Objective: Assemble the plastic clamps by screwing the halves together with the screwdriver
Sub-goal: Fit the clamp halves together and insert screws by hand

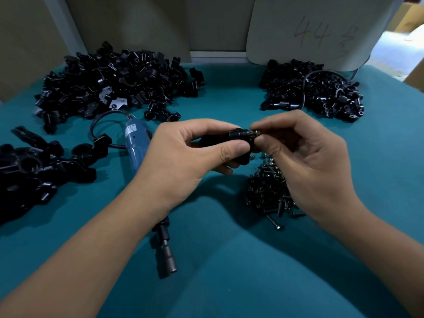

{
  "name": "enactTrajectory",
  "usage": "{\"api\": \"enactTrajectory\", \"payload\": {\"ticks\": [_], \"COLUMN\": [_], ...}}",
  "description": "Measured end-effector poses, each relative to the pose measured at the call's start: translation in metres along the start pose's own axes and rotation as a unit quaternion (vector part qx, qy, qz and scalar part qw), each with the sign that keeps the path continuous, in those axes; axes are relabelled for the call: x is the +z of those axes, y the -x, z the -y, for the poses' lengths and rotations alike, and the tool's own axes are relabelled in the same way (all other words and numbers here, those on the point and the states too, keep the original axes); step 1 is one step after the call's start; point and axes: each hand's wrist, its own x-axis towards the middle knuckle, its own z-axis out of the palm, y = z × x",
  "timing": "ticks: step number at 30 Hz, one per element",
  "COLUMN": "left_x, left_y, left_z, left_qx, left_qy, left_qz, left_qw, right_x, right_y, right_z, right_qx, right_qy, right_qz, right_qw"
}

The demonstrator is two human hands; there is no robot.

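Observation:
My left hand (183,154) grips a black plastic clamp (236,140) above the middle of the table, thumb along its front. My right hand (305,154) pinches a small screw (253,133) at the clamp's right end with thumb and forefinger. The blue electric screwdriver (137,143) lies on the teal cloth under my left forearm, its dark bit end (167,260) pointing toward me. A pile of dark screws (268,191) lies below my right hand.
A large heap of black clamp halves (114,81) lies at the back left, a smaller heap (314,88) at the back right. Assembled clamps (39,166) are at the left edge. A white board (316,31) stands behind. The teal cloth (229,260) covers the table.

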Motion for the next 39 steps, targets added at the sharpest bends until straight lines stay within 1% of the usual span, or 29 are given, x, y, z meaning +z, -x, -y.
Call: {"api": "enactTrajectory", "payload": {"ticks": [5,9,14,16,19,22,24,26,27,29,30,32,33,34,36,37,39], "left_x": [0.000,0.000,-0.001,-0.001,-0.001,-0.001,-0.001,0.000,0.000,-0.003,-0.006,-0.011,-0.013,-0.014,-0.012,-0.011,-0.011], "left_y": [0.000,0.000,0.000,0.000,0.000,0.001,0.001,0.001,0.000,-0.001,-0.001,-0.002,-0.002,-0.001,-0.001,-0.001,-0.002], "left_z": [-0.001,0.000,0.003,0.004,0.006,0.006,0.005,0.005,0.005,0.002,0.001,-0.002,-0.003,-0.003,-0.003,-0.002,-0.002], "left_qx": [-0.005,-0.001,0.006,0.010,0.015,0.013,0.006,-0.014,-0.029,-0.057,-0.063,-0.067,-0.075,-0.088,-0.126,-0.146,-0.171], "left_qy": [-0.004,-0.005,-0.031,-0.050,-0.062,-0.061,-0.074,-0.079,-0.064,0.008,0.056,0.160,0.202,0.236,0.290,0.315,0.360], "left_qz": [0.002,0.000,-0.008,-0.007,-0.002,0.004,0.015,0.030,0.031,0.019,0.011,-0.003,-0.010,-0.014,-0.011,-0.007,0.003], "left_qw": [1.000,1.000,0.999,0.999,0.998,0.998,0.997,0.996,0.997,0.998,0.996,0.985,0.976,0.968,0.949,0.938,0.917], "right_x": [0.000,0.001,0.000,0.001,0.002,0.001,0.001,0.000,-0.002,-0.010,-0.016,-0.026,-0.029,-0.030,-0.026,-0.025,-0.025], "right_y": [0.000,0.001,0.002,0.002,0.003,0.004,0.003,0.001,-0.001,-0.004,-0.006,-0.010,-0.011,-0.012,-0.012,-0.011,-0.010], "right_z": [0.000,-0.001,0.002,0.005,0.007,0.007,0.007,0.007,0.005,0.002,-0.001,-0.007,-0.009,-0.009,-0.007,-0.007,-0.008], "right_qx": [-0.007,0.019,0.030,0.030,0.059,0.092,0.096,0.081,0.072,0.075,0.083,0.088,0.087,0.080,0.062,0.054,0.054], "right_qy": [0.008,0.011,0.106,0.126,0.109,0.056,0.031,0.025,0.023,0.032,0.069,0.202,0.257,0.287,0.315,0.333,0.365], "right_qz": [-0.001,0.001,0.056,0.081,0.102,0.114,0.107,0.092,0.084,0.065,0.059,0.077,0.103,0.138,0.226,0.272,0.334], "right_qw": [1.000,1.000,0.992,0.988,0.987,0.988,0.989,0.992,0.994,0.995,0.992,0.972,0.957,0.944,0.920,0.901,0.867]}}
